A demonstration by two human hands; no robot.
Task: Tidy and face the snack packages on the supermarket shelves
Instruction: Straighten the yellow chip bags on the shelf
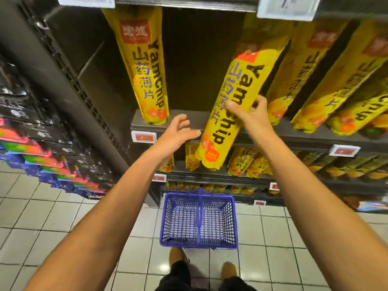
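My right hand grips a tall yellow "YamChip" tube near its middle. The tube leans, its lower end hanging out past the front edge of the dark shelf. My left hand hovers open just left of the tube's lower part, fingers spread, touching nothing. Another yellow tube stands upright at the shelf's left. More of the same tubes lean in a row at the right. A wide gap lies between the left tube and the held one.
A blue mesh basket sits on the tiled floor in front of my feet. Lower shelves hold more yellow packs. Dark and bright-coloured packages fill the rack at the left. Price tags line the shelf edges.
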